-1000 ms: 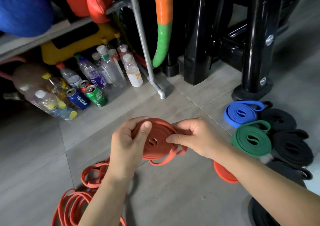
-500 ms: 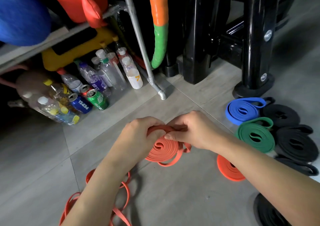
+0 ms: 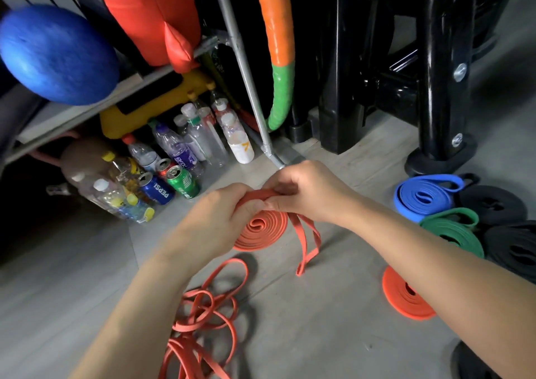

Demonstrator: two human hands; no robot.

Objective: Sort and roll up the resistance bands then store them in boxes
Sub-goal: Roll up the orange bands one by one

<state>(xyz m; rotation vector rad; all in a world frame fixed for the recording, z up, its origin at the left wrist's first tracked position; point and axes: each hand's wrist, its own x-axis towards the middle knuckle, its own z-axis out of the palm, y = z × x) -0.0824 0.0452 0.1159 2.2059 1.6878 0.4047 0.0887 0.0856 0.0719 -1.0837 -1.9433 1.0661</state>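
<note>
Grey floor (image 3: pixel 319 335), bare strip between loose orange bands (image 3: pixel 203 320) and rolled bands (image 3: pixel 452 230) at right edge | left hand (image 3: pixel 220 216) and right hand (image 3: pixel 307 193) both pinch orange coil (image 3: pixel 261 230) mid-frame, just above floor, tail dangling.

One wide-angle camera, worn on my head, looks forward and down from close range. My left hand (image 3: pixel 220 219) and right hand (image 3: pixel 307 193) meet near the centre of the frame and grip an orange band (image 3: pixel 261 230), while my forearms enter from the bottom edge. Grey floor (image 3: pixel 319 335) fills the lower half. The view tilts up far enough to catch bottles (image 3: pixel 203 143) under a shelf (image 3: pixel 52 124) at upper left and a black machine frame (image 3: pixel 435 88) at upper right. Rolled bands (image 3: pixel 423 195) lie along the right edge.
</note>
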